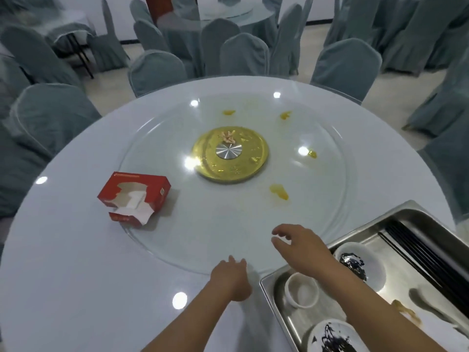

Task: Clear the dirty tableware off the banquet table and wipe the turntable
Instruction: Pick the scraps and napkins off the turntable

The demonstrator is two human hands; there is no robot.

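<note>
I find my left hand [232, 276] resting on the near rim of the glass turntable [162, 138], fingers relaxed and grasping nothing; my right hand [299, 246] hovers over the same rim, fingers loosely spread and empty. The turntable sits centred on the round white bench [63, 275], carrying orange sauce smears [279, 192], food scraps [228, 136] on its gold hub [229, 158] and a torn red tissue box [134, 198] at its left edge. The dirty bowls [360, 265], a small cup [302, 289] and black chopsticks [416, 250] lie in the steel tray [269, 288] at near right.

One tissue box [134, 198], one steel tray [279, 295], three bowls [302, 292], five yellow stains [279, 192].
</note>
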